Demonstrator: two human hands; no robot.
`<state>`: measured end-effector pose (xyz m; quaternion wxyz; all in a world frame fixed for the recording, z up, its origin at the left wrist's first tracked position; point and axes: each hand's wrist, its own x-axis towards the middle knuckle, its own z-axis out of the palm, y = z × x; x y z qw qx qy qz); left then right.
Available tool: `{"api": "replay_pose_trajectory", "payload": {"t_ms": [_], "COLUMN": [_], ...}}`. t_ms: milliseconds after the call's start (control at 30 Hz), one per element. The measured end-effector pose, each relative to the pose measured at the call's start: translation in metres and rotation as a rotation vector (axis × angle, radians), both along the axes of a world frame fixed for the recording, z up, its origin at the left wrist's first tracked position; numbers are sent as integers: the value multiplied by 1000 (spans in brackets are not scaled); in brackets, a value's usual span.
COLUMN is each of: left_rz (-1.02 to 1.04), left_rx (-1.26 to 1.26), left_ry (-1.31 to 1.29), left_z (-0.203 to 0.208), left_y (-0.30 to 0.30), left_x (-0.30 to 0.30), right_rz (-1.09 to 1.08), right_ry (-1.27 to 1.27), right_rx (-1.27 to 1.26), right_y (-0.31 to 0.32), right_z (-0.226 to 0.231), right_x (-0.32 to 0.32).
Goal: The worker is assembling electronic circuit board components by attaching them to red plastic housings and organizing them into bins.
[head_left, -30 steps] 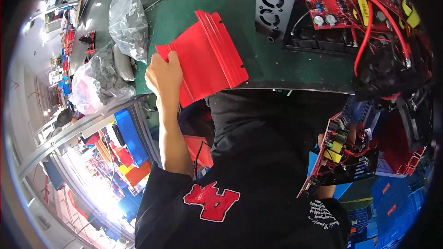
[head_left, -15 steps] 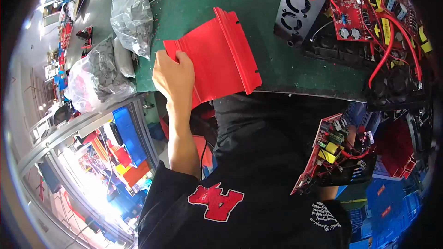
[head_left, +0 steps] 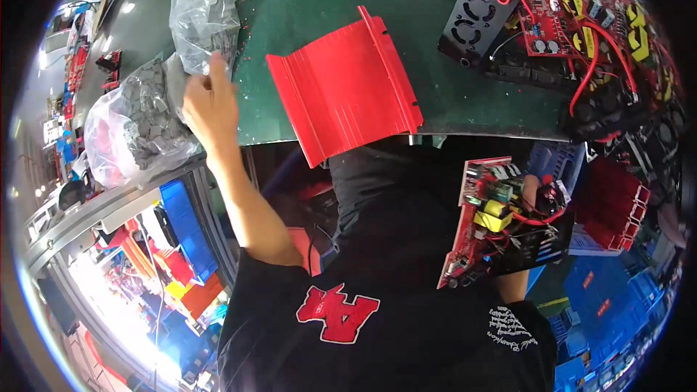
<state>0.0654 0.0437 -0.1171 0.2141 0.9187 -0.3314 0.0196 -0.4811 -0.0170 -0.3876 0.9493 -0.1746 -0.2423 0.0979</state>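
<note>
A red ribbed metal casing (head_left: 348, 83) lies on the green tabletop, one corner overhanging the front edge. My left hand (head_left: 210, 105) is off it, to its left, among the plastic bags. Its index finger is stretched out over the lower end of a clear bag (head_left: 203, 18), thumb apart; nothing shows in its grasp, and I cannot tell whether it touches the bag. At the lower right, my right hand (head_left: 531, 192) grips a red circuit board (head_left: 497, 218) with a black slotted plate and yellow components. Only part of that hand shows; the rest is behind the board.
Left of the casing, a second clear bag (head_left: 141, 127) holds grey pieces. A grey panel with fan openings (head_left: 475, 14) and more wired red boards (head_left: 548, 18) occupy the table's right end. Blue crates (head_left: 606, 305) and red casings (head_left: 613, 203) stand at my right.
My left hand has let go of the red casing and moved left to the bags. The circuit board in my right hand has shifted slightly left and up.
</note>
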Motion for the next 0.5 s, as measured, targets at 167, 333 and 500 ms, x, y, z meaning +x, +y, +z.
{"api": "replay_pose_trajectory", "payload": {"t_ms": [167, 333, 500], "left_rz": [-534, -89, -482], "left_rx": [-388, 14, -236], "left_ry": [-16, -182, -573], "left_z": [-16, -37, -20], "left_y": [-8, -23, -51], "left_x": [-23, -45, -33], "right_rz": [-865, -1031, -1002], "right_ry": [433, 349, 184], "right_rx": [42, 235, 58], "right_y": [64, 70, 66], "right_z": [97, 204, 154], "right_x": [56, 132, 106]}}
